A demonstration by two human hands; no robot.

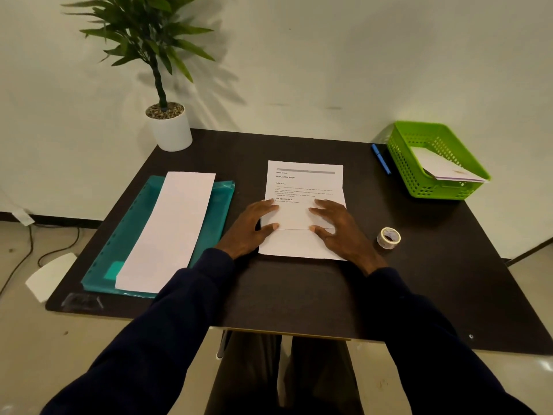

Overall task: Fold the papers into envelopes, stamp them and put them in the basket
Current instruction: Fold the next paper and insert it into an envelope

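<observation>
Both hands, left and right, press spread fingers flat on a printed white paper sheet on the dark matte counter; a white tape roll lies beside the right hand.

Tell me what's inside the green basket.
The green basket holds a white folded paper, which lies tilted with one edge resting on the near rim. The paper covers that part of the basket's floor, so anything beneath it cannot be seen.

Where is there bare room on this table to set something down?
Bare table shows behind the printed sheet, between plant pot and blue pen, and at the near right, past the tape roll. Crowded: left side, under teal folder and paper stack; far right corner, with green basket.
</observation>
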